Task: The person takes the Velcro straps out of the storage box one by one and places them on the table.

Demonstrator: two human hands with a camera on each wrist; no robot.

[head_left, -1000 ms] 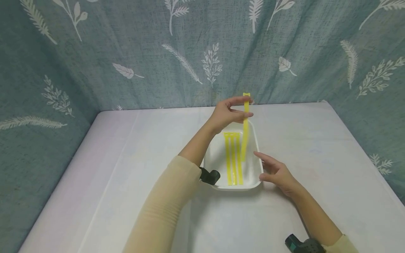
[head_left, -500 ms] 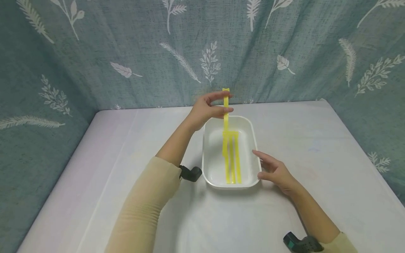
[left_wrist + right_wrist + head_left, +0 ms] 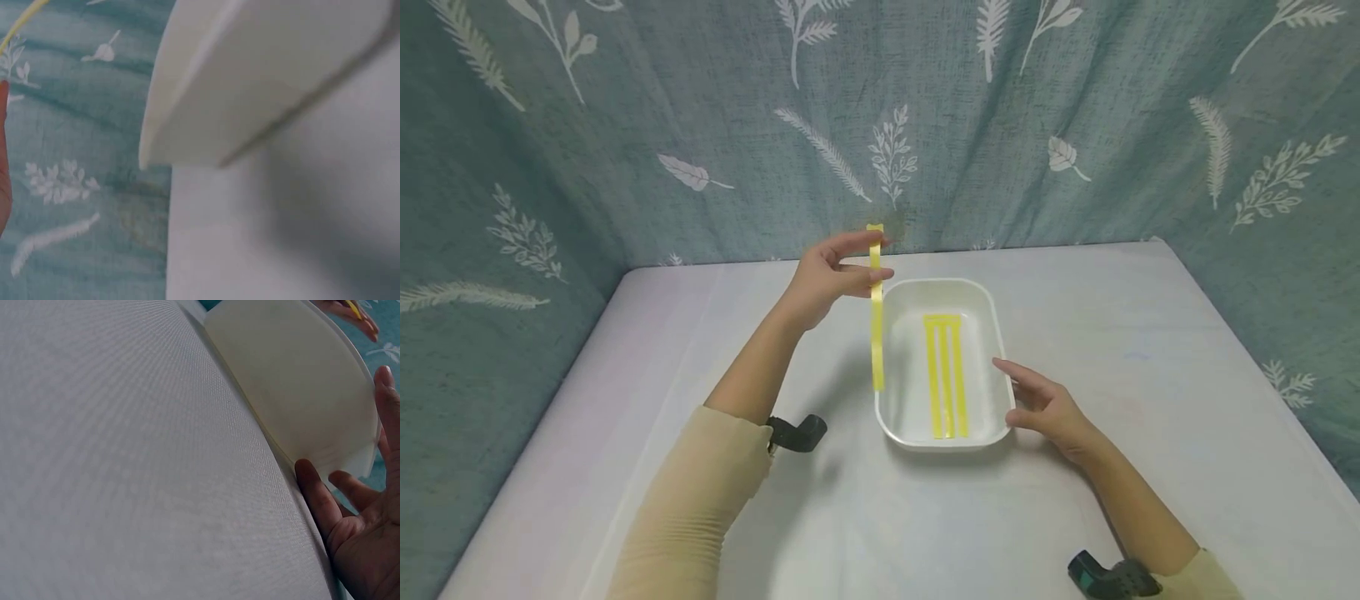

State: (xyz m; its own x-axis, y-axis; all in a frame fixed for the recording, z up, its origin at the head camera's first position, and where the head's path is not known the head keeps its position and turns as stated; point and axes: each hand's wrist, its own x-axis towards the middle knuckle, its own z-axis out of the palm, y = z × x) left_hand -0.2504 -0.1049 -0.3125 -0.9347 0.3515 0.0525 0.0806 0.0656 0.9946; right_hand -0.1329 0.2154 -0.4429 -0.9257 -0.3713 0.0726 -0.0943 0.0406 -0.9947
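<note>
My left hand pinches a thin yellow strip near its upper end. The strip hangs down and overlaps the left rim of a white rectangular dish in the head view. Inside the dish lie several yellow strips side by side, lengthwise, their far ends joining in a band. At the dish's right side rests my right hand, fingers spread, fingertips at the rim and outer wall. In the right wrist view the fingers lie low against the dish wall. The left wrist view catches only an edge of the left hand.
A white cloth covers the table. Behind it and along both sides hangs a blue-green curtain with white leaf prints. Dark wrist cameras sit on the left wrist and right wrist.
My left hand has carried the hanging yellow strip leftward, from over the right part of the dish to its left rim. The right hand has stayed at the dish's right side.
</note>
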